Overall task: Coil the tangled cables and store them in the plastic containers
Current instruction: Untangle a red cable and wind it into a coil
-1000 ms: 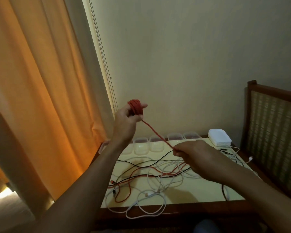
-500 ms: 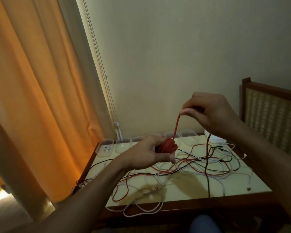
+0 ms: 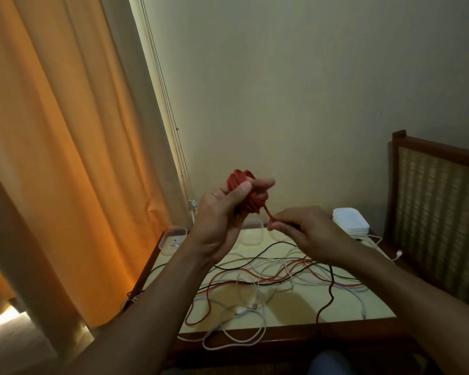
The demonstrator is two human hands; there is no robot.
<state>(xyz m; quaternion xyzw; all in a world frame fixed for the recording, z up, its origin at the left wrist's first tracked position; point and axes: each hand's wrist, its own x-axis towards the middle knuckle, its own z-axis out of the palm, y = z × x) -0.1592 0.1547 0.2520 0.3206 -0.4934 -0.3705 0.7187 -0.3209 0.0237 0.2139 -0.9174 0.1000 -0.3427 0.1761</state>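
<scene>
Curled round a fat bundle of red cable point(image 3: 251, 194), my left hand point(image 3: 220, 220) holds it up above the table, thumb pressed flat on the near side and fingertips showing past the far side. The bundle is round and ribbed, many turns of matte cord lying side by side. A short, taut strand runs down from its lower edge to my right hand point(image 3: 309, 234), just beside and slightly lower, where thumb and forefinger pinch the cord and the other fingers fold loosely under.

Far to the left of my grip hangs an orange curtain point(image 3: 52, 158) in soft vertical folds. Below and left of my left wrist sits a clear plastic container point(image 3: 172, 238) with rounded corners and something small and white inside. Another clear container point(image 3: 252, 235) shows just behind my left hand.

Beneath both hands lies the pale, glossy table point(image 3: 344, 307) with a dark wooden edge. Across it sprawl thin white cables point(image 3: 255, 290), the loose rest of the red cable point(image 3: 209, 301) and a black cable point(image 3: 329, 293), all crossing in loops; some white loops droop over the near edge.

Right of my right hand, a stack of white rounded lids point(image 3: 349, 221) rests at the table's back corner. Further right stands a dark wooden frame with a woven cane panel point(image 3: 439, 212).
</scene>
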